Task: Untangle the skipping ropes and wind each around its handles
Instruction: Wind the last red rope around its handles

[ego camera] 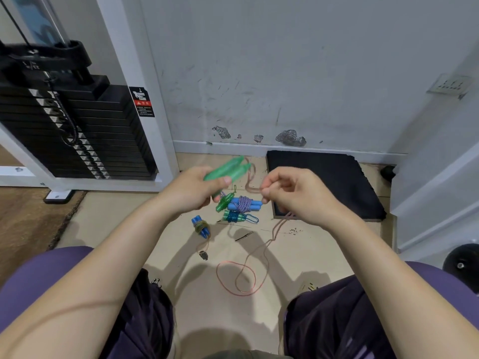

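Winding step in hand: left hand point(197, 189) gripping the pair of green handles point(228, 169) together above the floor, right hand point(293, 193) pinching the pink rope point(252, 189) beside them, loose rope trailing on the floor point(181, 294); next, probably laying turns around the handles.

Handles point(228, 168): in left hand point(197, 187), raised above the floor point(129, 211).
Rope point(248, 265): from right hand point(293, 193) down to floor, looped between the knees.
Wound bundles point(239, 204): on floor below the hands, clustered.
Mat point(324, 177): right of bundles, against wall point(285, 73).
Weight stack point(72, 130): far left.
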The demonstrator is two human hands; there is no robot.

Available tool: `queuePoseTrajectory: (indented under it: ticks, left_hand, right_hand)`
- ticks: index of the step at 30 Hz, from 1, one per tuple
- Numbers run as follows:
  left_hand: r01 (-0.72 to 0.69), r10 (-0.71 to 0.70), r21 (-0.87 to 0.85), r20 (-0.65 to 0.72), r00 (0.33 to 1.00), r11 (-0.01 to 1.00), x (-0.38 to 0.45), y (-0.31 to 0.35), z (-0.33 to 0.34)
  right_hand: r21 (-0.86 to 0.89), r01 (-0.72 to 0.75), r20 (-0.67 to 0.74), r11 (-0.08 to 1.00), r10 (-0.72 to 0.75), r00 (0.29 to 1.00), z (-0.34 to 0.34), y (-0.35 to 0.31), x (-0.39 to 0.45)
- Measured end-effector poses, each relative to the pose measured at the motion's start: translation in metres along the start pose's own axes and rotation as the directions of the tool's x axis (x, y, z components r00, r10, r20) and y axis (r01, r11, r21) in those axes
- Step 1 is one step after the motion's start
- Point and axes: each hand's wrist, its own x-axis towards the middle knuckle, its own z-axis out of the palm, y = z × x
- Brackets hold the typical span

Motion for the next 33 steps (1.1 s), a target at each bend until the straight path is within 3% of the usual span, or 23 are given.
queuePoseTrajectory:
  ticks: [3, 5, 7, 19, 28, 33]
  left_hand:
    - [-0.022, -0.054, 0.294, 0.25, 0.967, 0.955, -0.004, -0.001, 0.003]
    - [-0.044, -0.084, 0.276, 0.433, 0.897, 0.96, -0.011, 0.003, 0.009]
    - [-0.06, -0.077, 0.247, 0.511, 0.856, 0.967, -0.014, 0.006, 0.013]
    - [-0.074, 0.048, 0.03, 0.516, 0.855, 0.997, -0.02, 0.012, 0.025]
    - [0.06, 0.057, -0.232, 0.469, 0.881, 0.971, -0.014, 0.006, 0.01]
    - [0.046, 0.107, -0.306, 0.462, 0.881, 0.951, -0.014, 0.007, 0.012]
  right_hand:
    - [-0.075, 0.074, 0.055, 0.994, -0.07, 0.996, 0.007, -0.002, -0.001]
    - [-0.079, 0.085, 0.057, 0.993, -0.08, 0.995, 0.01, -0.003, 0.0]
    - [-0.059, 0.081, 0.058, 0.995, -0.078, 0.995, 0.013, -0.004, 0.0]
    - [0.19, 0.047, 0.026, 0.981, -0.053, 0.998, 0.02, -0.003, 0.001]
    - [0.197, -0.009, 0.165, 0.98, -0.024, 0.986, 0.011, -0.006, -0.005]
    - [0.17, 0.01, 0.133, 0.985, -0.033, 0.991, 0.005, -0.009, -0.005]
